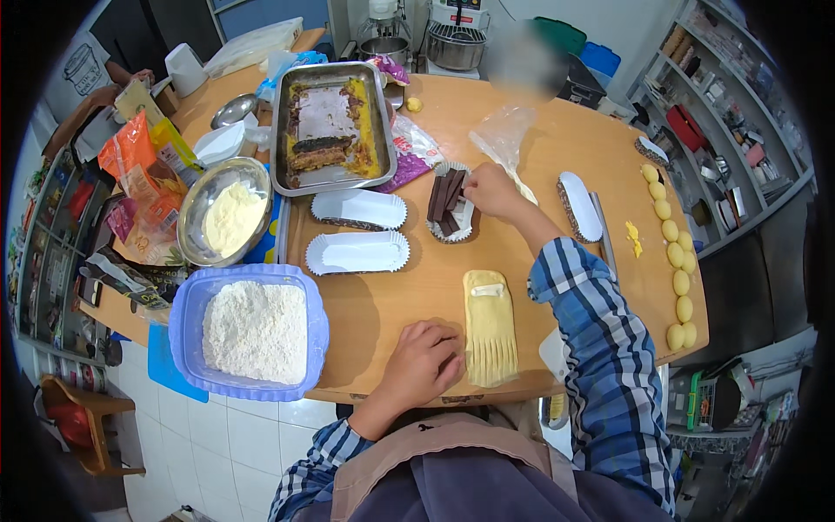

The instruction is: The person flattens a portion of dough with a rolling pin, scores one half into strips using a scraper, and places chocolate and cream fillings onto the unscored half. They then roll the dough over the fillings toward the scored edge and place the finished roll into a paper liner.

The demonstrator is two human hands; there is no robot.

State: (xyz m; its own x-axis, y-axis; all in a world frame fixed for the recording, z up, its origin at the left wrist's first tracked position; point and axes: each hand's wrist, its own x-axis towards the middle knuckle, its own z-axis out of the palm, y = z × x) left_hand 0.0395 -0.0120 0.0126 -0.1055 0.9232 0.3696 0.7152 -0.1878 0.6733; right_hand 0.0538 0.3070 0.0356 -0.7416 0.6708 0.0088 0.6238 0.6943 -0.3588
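Reaching to the chocolate sticks (447,198) in their paper case (467,217), I have my right hand (491,190) narrowed, though I cannot tell whether it grips one. My left hand (424,358), loose and half-open, rests on the table (591,126) just left of the flat, fringed dough (490,326).
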